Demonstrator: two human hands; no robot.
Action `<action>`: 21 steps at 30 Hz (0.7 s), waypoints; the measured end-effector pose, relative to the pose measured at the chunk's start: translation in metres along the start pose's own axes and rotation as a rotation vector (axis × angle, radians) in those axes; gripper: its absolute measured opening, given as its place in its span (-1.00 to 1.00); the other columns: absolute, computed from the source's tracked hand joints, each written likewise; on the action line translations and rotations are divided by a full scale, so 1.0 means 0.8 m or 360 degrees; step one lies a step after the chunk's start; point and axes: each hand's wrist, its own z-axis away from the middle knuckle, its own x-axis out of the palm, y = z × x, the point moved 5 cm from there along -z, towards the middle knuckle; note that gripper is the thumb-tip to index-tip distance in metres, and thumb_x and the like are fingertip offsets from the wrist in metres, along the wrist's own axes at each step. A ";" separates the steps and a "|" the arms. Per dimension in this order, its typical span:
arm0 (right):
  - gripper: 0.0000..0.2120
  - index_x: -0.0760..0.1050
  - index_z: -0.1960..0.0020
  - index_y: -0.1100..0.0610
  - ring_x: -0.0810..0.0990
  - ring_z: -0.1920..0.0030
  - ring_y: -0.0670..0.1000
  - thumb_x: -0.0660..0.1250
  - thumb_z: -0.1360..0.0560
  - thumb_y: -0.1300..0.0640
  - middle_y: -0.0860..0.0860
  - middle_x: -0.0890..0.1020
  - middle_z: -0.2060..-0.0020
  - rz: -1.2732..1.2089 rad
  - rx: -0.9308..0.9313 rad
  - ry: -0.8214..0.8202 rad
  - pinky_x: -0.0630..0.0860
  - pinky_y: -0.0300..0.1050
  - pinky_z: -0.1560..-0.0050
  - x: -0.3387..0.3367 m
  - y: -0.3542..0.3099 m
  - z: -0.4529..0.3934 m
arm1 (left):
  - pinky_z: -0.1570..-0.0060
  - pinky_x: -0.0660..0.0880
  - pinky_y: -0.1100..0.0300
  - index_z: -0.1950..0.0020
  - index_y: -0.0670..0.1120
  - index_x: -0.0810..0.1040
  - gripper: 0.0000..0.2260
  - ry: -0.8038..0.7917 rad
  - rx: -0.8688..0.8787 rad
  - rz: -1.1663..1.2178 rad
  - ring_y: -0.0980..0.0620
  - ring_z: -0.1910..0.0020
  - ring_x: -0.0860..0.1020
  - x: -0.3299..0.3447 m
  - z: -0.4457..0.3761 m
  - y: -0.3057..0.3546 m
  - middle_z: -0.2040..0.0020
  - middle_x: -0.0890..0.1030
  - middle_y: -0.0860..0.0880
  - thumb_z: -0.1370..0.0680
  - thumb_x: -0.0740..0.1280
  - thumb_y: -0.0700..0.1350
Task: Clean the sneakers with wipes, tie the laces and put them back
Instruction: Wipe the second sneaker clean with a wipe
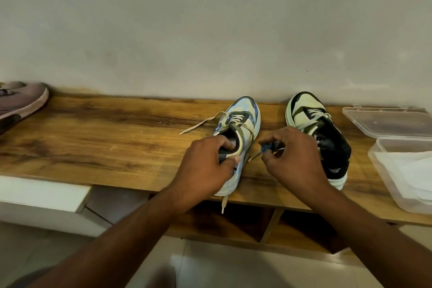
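2 sneakers on bench: L hand (205, 161) grips left sneaker (243, 124) heel, R hand (292, 159) pinches a blue wipe (266, 147).

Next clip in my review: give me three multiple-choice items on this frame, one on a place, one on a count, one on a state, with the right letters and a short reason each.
1. Where is the wipe container?
A. on the floor
B. at the right end of the wooden shelf
C. between the two sneakers

2. How many shoes are in view?
A. one
B. three
C. five

3. What is the left hand doing?
A. gripping the heel collar of the blue sneaker
B. resting flat on the shelf
C. holding a wipe

Answers:
1. B, it sits right of the black and green sneaker.
2. B, two sneakers plus a pink shoe far left.
3. A, its fingers curl round the collar.
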 end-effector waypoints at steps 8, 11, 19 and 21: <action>-0.86 0.73 0.02 -0.03 0.68 0.14 -0.17 0.56 -0.47 0.18 -0.11 0.70 0.08 -0.0434 0.0052 0.0119 0.62 -0.28 0.16 -0.027 -0.014 0.004 | -0.03 0.66 0.06 -0.02 0.02 0.72 -0.91 -0.0034 -0.0330 0.0841 0.15 0.04 0.71 0.006 0.009 0.008 0.05 0.75 0.10 -0.54 0.52 -0.13; -0.74 0.72 -0.06 -0.04 0.71 0.14 -0.16 0.59 -0.44 0.22 -0.12 0.72 0.06 -0.0530 0.0076 0.0036 0.68 -0.20 0.13 -0.010 -0.017 0.002 | -0.05 0.66 0.09 0.02 0.02 0.73 -0.89 0.0004 -0.0272 0.0692 0.21 0.04 0.69 0.001 0.008 -0.001 0.03 0.73 0.13 -0.50 0.56 -0.15; -0.72 0.72 -0.09 0.05 0.72 0.15 -0.18 0.61 -0.41 0.24 -0.13 0.74 0.09 -0.0644 0.0236 -0.0053 0.71 -0.14 0.12 0.042 -0.013 -0.006 | -0.04 0.56 0.39 -0.44 0.05 0.43 -0.19 0.0194 -0.0281 0.0463 0.39 -0.11 0.57 -0.010 0.010 -0.050 -0.27 0.53 0.19 -0.27 0.72 -0.05; -0.71 0.71 -0.09 0.06 0.72 0.16 -0.18 0.61 -0.40 0.25 -0.12 0.74 0.10 -0.0670 0.0271 -0.0051 0.70 -0.16 0.12 0.045 -0.013 -0.007 | -0.05 0.58 0.38 -0.44 0.08 0.38 -0.13 0.0159 -0.0307 0.0500 0.40 -0.10 0.58 -0.002 0.012 -0.059 -0.19 0.57 0.27 -0.23 0.74 -0.06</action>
